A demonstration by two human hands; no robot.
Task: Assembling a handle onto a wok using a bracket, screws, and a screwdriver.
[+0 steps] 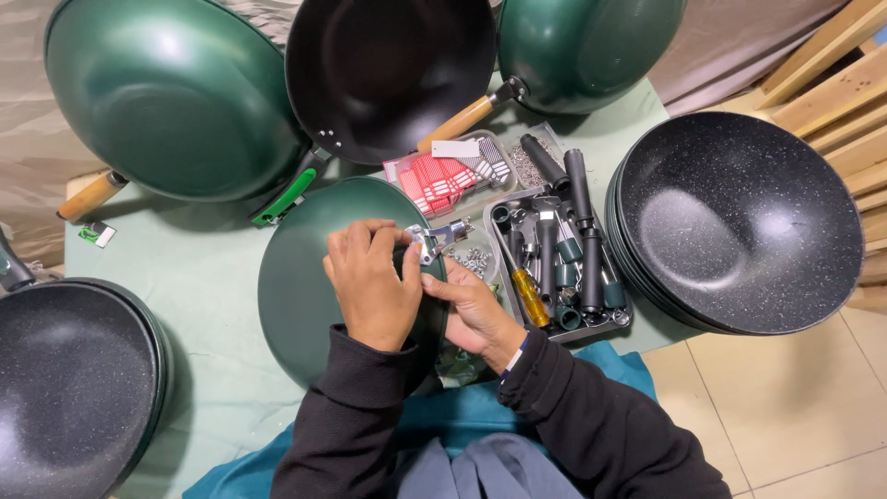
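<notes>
Green pan [305, 277] under two hands [374, 282], one metal bracket [434, 238].

The one camera sits on my head and looks almost straight down over my black sleeves [591, 434] onto the pale green cloth-covered surface [199, 277]. It is near enough that my hands fill the middle of the view. At the edges it still takes in the beige tiled floor [795, 416] at lower right and the light wooden slats [832, 83] at upper right.
</notes>
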